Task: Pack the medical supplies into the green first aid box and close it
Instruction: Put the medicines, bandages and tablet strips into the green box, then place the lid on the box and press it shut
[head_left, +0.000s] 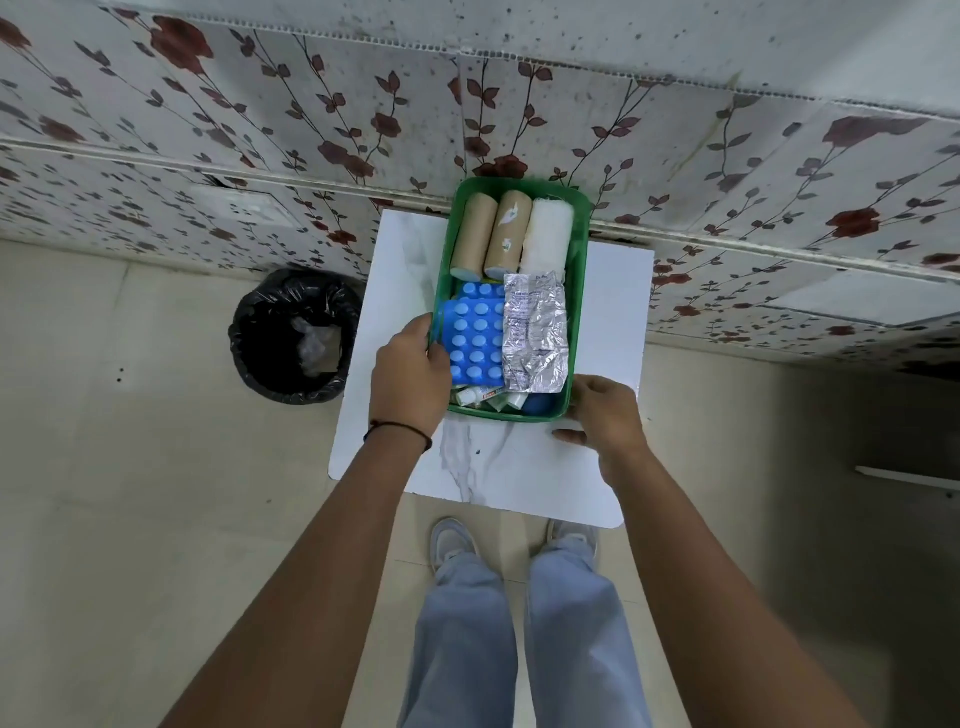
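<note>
Steadying the green plastic first aid box (580, 291) on the white marble-patterned tabletop (498, 467).
Left hand (410, 376) curled over the box's near-left rim; right hand (605, 413) lay loosely spread at its near-right corner. Rolls and blister sheets filled it; no lid showed. It looked light and stiff, best gripped by its rims.
</note>
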